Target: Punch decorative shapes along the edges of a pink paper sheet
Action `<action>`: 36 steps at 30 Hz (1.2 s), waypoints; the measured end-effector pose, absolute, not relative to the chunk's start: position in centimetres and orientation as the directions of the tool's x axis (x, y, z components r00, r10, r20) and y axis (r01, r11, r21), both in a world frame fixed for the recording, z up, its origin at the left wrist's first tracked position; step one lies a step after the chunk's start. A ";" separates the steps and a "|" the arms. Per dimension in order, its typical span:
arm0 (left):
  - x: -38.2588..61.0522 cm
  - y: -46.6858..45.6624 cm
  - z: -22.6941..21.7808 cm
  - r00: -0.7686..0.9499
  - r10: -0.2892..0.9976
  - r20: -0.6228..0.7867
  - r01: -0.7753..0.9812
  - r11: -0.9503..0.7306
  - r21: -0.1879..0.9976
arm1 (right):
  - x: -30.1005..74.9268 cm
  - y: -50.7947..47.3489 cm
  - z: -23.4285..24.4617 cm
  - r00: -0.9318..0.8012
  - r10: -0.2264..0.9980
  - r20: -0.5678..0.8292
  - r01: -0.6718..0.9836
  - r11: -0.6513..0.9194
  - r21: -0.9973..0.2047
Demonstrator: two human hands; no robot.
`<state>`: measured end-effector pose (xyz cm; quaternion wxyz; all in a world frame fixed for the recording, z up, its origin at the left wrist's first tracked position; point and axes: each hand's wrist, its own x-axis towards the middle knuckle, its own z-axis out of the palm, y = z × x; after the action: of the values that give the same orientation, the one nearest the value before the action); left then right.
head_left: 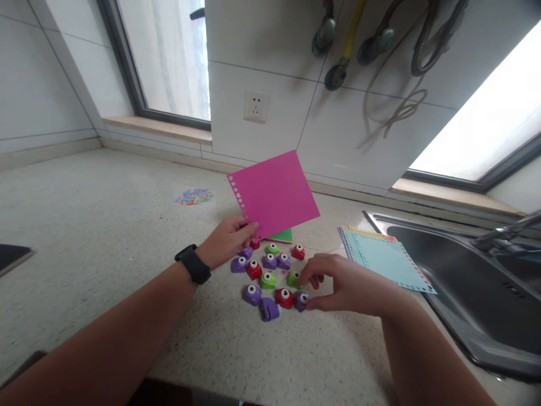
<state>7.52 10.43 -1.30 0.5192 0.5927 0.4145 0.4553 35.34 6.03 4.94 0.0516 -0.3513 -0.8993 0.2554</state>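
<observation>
The person's left hand [230, 239] has the pink sheet [276, 194] pinched at its lower corner, thumb on top and fingers closed together, holding it tilted up above the bench [127, 225]. A row of small punched shapes runs down the sheet's left edge. There's a black wristwatch [193, 264] on that wrist.

The right hand [338, 282] is over the bench with thumb and forefinger parted: the thumb is beside a purple punch [301, 301], the forefinger by a green punch [294, 278]. I can't tell whether either is touched. More red, green and purple craft punches [267, 280] cluster between the hands, and a green sheet [282, 235] shows from behind the pink one.

Off to the left I see a pile of paper confetti [194, 197]; on the right, a stack of punched sheets [386, 259], pale blue uppermost, reaches over the rim of the steel sink [460, 344].
</observation>
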 end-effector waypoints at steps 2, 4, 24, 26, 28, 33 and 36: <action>7.6 10.4 -1.2 0.240 0.965 0.104 0.008 -0.109 0.994 | 35.4 6.1 4.7 -0.742 0.651 -0.158 0.639 0.616 -0.460; 7.6 10.4 -1.1 0.235 0.966 0.104 0.002 -0.108 0.994 | 35.2 6.2 4.3 -0.744 0.638 -0.197 0.648 0.618 -0.446; 7.9 9.7 -0.5 0.264 0.959 0.104 -0.016 -0.103 0.995 | 31.4 4.9 2.6 -0.438 0.896 0.074 0.677 0.383 -0.629; 7.9 9.6 -0.4 0.282 0.954 0.099 -0.021 -0.097 0.995 | 31.8 5.6 2.1 -0.340 0.939 0.059 0.584 0.259 -0.769; 7.9 9.5 -0.5 0.323 0.943 0.084 -0.012 -0.084 0.996 | 32.1 6.3 1.6 -0.273 0.959 0.079 0.382 0.184 -0.906; 7.9 9.3 -0.8 0.451 0.889 0.078 0.010 -0.092 0.996 | 31.7 6.8 0.7 -0.162 0.982 0.098 0.127 0.120 -0.985; 7.8 9.3 -0.6 0.452 0.883 0.126 -0.005 -0.139 0.990 | 31.4 6.7 0.6 -0.195 0.976 0.096 0.171 0.131 -0.977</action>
<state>7.75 9.30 -0.61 0.5600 0.6422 0.3419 0.3965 31.42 6.70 0.64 0.4309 -0.4655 -0.6162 0.4668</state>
